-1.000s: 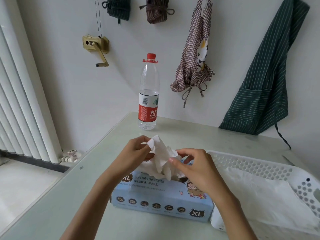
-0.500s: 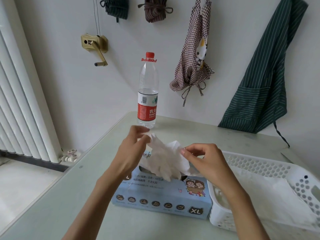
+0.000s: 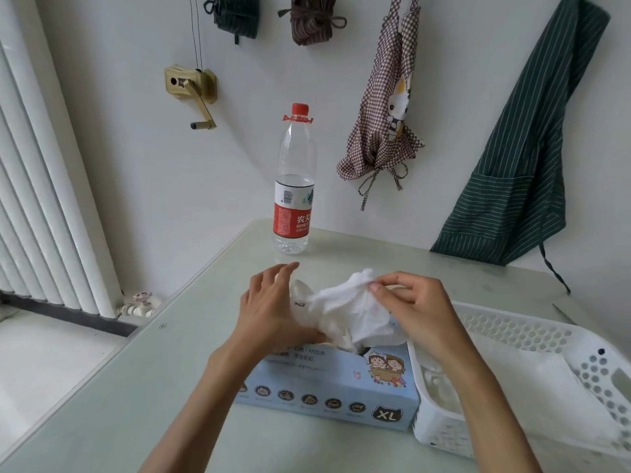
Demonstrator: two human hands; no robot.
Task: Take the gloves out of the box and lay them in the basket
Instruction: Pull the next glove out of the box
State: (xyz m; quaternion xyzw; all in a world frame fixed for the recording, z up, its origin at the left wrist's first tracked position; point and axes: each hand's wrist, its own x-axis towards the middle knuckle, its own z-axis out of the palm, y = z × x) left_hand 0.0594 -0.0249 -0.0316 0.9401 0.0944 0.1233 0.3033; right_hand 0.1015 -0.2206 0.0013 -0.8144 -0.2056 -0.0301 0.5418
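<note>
A thin, crumpled white disposable glove (image 3: 345, 310) hangs half out of the pale blue cardboard box (image 3: 327, 387) on the tabletop (image 3: 136, 387). The right hand (image 3: 415, 310) pinches its upper edge; the left hand (image 3: 273, 308) is loose-fingered, touching it. It looks light, limp and clingy; best gripped at the cuff. The white perforated plastic basket (image 3: 532, 339) sits just beside.
</note>
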